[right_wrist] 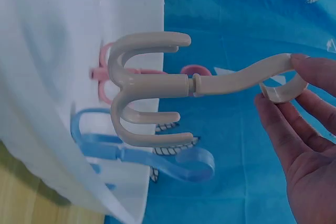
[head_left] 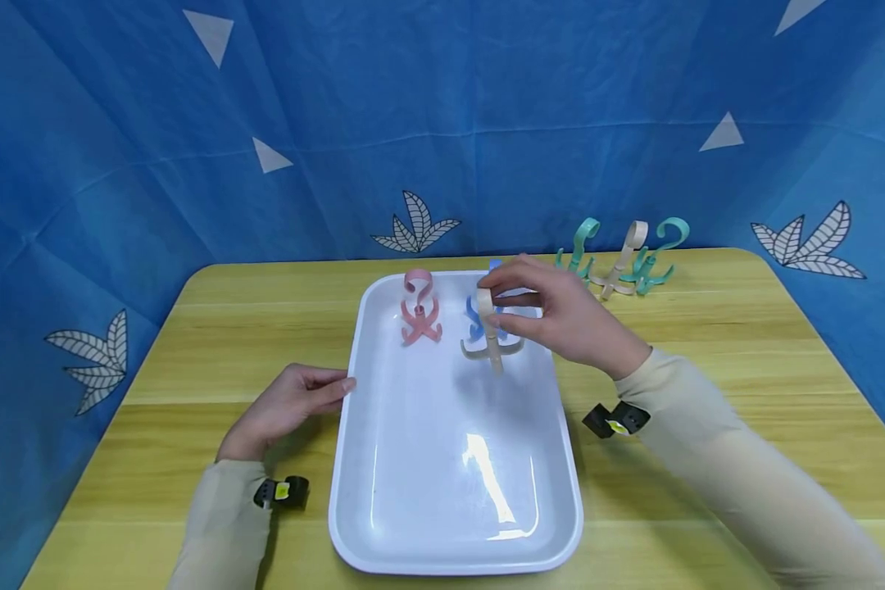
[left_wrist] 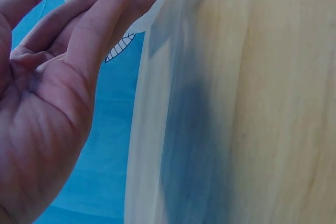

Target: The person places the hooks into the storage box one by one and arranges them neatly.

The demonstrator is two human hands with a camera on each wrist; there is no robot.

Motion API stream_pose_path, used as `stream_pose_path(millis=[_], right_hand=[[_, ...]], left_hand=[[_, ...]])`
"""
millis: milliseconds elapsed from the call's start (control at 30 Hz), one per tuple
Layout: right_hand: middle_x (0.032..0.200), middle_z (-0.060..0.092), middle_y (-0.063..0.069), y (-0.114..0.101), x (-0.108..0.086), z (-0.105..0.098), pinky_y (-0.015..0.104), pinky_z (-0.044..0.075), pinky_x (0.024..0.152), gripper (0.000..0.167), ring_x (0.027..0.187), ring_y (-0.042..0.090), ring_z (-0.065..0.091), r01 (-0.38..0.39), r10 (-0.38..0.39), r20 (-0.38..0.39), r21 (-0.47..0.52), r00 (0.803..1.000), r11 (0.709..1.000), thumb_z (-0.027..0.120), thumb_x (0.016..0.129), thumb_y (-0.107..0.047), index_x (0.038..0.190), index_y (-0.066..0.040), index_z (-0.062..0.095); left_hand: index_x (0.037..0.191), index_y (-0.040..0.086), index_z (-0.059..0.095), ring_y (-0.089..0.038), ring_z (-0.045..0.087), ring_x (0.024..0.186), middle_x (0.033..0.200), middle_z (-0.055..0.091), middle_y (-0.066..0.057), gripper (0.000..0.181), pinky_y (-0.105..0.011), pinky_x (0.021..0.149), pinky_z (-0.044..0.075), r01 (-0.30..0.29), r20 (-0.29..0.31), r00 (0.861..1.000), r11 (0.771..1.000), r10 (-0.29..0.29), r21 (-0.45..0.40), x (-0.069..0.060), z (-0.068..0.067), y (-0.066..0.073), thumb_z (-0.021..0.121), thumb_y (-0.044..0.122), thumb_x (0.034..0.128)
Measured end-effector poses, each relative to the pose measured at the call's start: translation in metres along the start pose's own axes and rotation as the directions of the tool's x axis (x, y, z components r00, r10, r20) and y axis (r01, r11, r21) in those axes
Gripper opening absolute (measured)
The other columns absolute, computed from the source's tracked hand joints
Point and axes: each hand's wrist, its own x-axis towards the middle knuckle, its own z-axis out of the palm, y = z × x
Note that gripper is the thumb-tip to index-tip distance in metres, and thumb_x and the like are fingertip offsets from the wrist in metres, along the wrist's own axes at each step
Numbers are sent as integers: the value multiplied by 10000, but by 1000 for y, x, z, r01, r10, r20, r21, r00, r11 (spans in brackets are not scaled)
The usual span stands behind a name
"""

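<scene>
My right hand (head_left: pixel 564 311) pinches the curved top of a beige four-pronged hook (right_wrist: pixel 152 85) between thumb and fingers. The hook hangs upright above the far part of a white tray (head_left: pixel 420 459), its prongs lowermost. Inside the tray at the far left stands a pink pronged hook (head_left: pixel 419 319). A blue pronged hook (right_wrist: pixel 105 150) is at the tray's far right, partly hidden in the head view by the beige hook and my right hand. My left hand (head_left: pixel 288 408) holds the tray's left rim, thumb on the edge; the left wrist view shows its fingers (left_wrist: pixel 100 24) against the tray.
Two green hooks (head_left: pixel 649 266) and another beige hook (head_left: pixel 621 262) stand on the wooden table (head_left: pixel 708 369) at the back right, beyond my right hand. A blue patterned cloth (head_left: pixel 339 98) hangs behind the table and along its sides.
</scene>
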Motion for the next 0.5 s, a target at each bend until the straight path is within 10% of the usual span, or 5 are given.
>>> stream_pose_path(millis=[500], right_hand=[[1188, 596, 28, -1, 26, 32, 319, 536, 916, 366, 1073, 163, 608, -41, 38, 128, 23, 991, 999, 738, 885, -46, 1235, -41, 630]], left_hand=[[1267, -42, 637, -269, 662, 1058, 1194, 663, -166, 498, -385, 902, 540, 18, 15, 1000, 1000, -18, 19, 2, -3, 0, 677, 336, 946]])
